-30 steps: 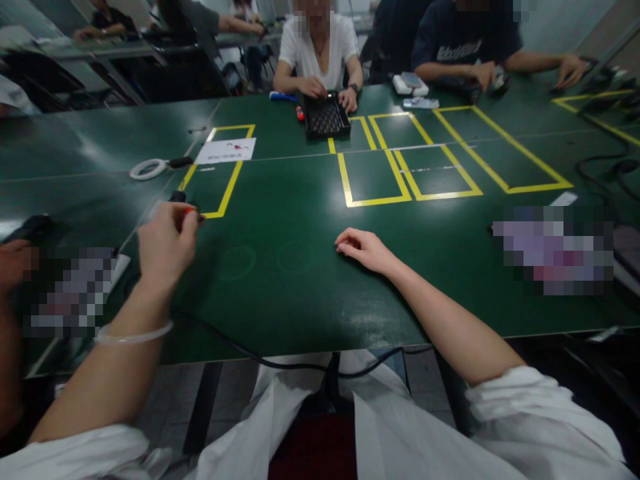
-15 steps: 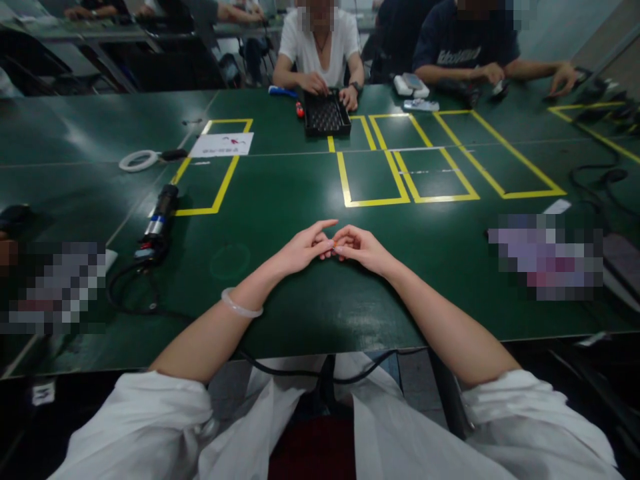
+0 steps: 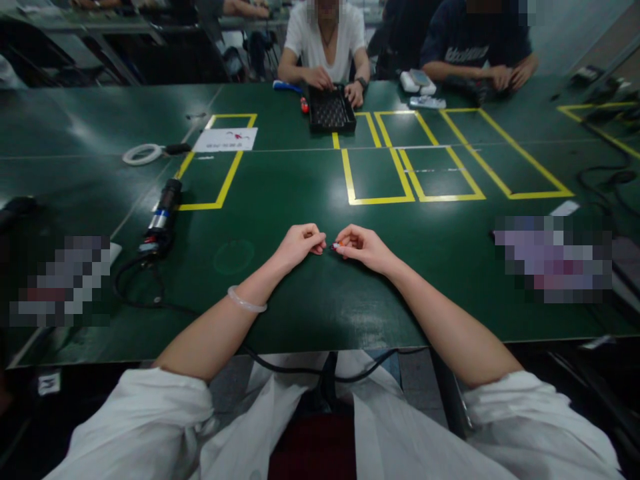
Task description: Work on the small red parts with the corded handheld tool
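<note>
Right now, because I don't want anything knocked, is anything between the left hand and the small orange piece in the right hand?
Nothing visible: only a narrow gap showing the green table separates the left hand from the small orange piece pinched in the right hand.

Left hand (image 3: 301, 245): mine, loosely curled.
Right hand (image 3: 367, 249): mine, closed in a pinch.
Forearms (image 3: 453, 325): my two, bare, converging forward.

My right hand (image 3: 366, 248) hides part of the small orange piece (image 3: 340, 245), too tiny for me to identify. I can't see inside my curled left hand (image 3: 301, 245). Print on the white card (image 3: 225, 140) is unreadable.
</note>
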Demonstrator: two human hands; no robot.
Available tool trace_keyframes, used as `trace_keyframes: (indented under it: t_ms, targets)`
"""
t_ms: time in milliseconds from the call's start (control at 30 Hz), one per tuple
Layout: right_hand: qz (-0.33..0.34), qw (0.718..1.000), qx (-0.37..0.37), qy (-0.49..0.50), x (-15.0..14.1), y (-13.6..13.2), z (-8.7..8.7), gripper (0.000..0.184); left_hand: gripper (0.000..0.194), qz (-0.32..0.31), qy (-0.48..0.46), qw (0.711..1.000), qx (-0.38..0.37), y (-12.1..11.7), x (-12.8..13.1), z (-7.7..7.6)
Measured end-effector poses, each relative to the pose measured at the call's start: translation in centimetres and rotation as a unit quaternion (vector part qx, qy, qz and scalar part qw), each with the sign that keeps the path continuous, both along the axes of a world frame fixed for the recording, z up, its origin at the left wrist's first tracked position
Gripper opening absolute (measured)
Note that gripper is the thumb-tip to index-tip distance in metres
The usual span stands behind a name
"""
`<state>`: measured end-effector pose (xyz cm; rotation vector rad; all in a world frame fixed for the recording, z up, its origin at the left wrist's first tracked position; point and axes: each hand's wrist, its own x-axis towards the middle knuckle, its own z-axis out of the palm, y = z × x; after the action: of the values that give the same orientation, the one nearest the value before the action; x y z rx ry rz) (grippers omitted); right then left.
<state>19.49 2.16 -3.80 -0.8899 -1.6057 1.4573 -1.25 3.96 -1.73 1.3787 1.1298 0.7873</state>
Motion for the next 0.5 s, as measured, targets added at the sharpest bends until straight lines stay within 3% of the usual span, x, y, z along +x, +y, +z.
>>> trace_keyframes:
  t_ms: [200, 500]
  targets:
    - [-0.011, 1.0, 0.016, -0.011, 0.04, -0.04, 0.0, 0.038, 0.016, -0.009, 0.008, 1.0, 0.021, -0.24, 0.02, 0.02]
    - [-0.033, 0.99, 0.104, -0.09, 0.31, -0.16, -0.24, 0.026, 0.015, -0.043, 0.008, 0.998, 0.048, -0.79, 0.17, 0.67]
